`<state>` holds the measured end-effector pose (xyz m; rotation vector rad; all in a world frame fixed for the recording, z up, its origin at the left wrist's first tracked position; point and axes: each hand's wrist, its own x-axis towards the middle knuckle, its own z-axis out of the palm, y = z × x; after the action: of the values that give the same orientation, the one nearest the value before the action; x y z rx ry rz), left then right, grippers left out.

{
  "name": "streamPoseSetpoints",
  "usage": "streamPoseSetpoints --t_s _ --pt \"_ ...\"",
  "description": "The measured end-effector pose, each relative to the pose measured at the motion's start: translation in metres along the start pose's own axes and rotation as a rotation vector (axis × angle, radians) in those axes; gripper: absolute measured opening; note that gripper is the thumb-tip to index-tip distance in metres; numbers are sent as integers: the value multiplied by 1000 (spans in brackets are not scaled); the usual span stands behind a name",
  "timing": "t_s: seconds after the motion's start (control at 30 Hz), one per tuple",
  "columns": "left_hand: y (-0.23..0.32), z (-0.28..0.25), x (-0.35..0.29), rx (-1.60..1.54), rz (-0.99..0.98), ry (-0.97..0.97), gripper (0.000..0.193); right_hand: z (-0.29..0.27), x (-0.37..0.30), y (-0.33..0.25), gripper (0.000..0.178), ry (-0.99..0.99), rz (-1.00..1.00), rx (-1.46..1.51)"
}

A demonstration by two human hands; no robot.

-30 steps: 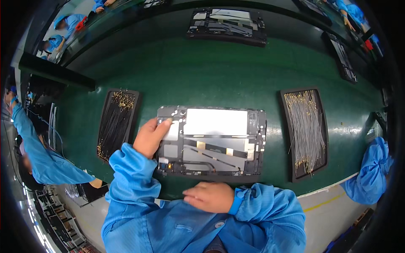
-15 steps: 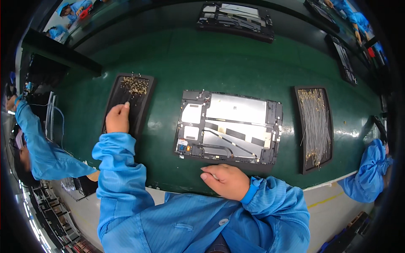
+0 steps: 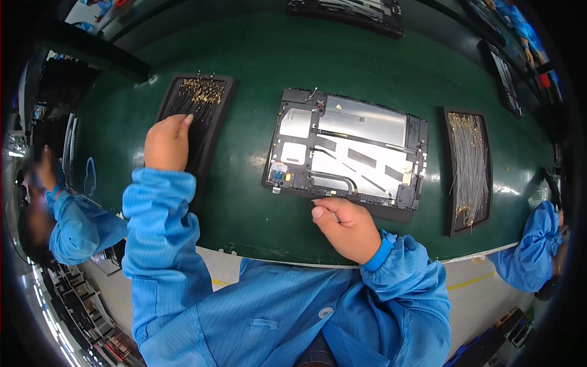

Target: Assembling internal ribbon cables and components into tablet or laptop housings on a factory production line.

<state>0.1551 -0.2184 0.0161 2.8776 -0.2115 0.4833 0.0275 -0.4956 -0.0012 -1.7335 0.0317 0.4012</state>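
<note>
My left hand (image 3: 168, 142) reaches over the black tray (image 3: 227, 98) at the left, thumb and fingers pinched together among thin black cables (image 3: 203, 98) with gold-coloured ends. Whether a cable is between the fingertips is too small to tell. In the middle lies an opened tablet-like device (image 3: 367, 125) with bare silver plates, a black frame and dark flat cables, resting on a black pad (image 3: 391, 212). By its front edge, my right hand (image 3: 347, 227) is closed, with index finger and thumb pressed together; what they hold, if anything, is hidden.
On the right a second black tray (image 3: 448, 122) holds thin grey cables (image 3: 469, 165) with gold-coloured ends. Another opened device (image 3: 367, 13) lies at the far edge of the green table (image 3: 244, 226), and one more (image 3: 502, 76) at far right. Co-workers in blue sleeves (image 3: 85, 223) sit on both sides.
My view has shifted, so the table things sit higher. My left hand still pinches at the black cables. The right hand has moved slightly right, closer along the device's front edge.
</note>
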Motion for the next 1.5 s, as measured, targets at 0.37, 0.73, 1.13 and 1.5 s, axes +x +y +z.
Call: streamPoseSetpoints --t_s 0.37,0.73,1.13,1.5 --pt "65 -18 -13 -128 503 46 8 -4 0 9 30 -33 60 102" --pt "113 -21 -43 -263 709 -5 22 -17 2 -31 38 -59 205 357" --pt "127 1 -75 -496 637 -174 23 -18 -6 -19 29 -136 540 506" --pt "136 6 -76 -595 536 -178 24 -18 -2 -19 30 -94 673 697"
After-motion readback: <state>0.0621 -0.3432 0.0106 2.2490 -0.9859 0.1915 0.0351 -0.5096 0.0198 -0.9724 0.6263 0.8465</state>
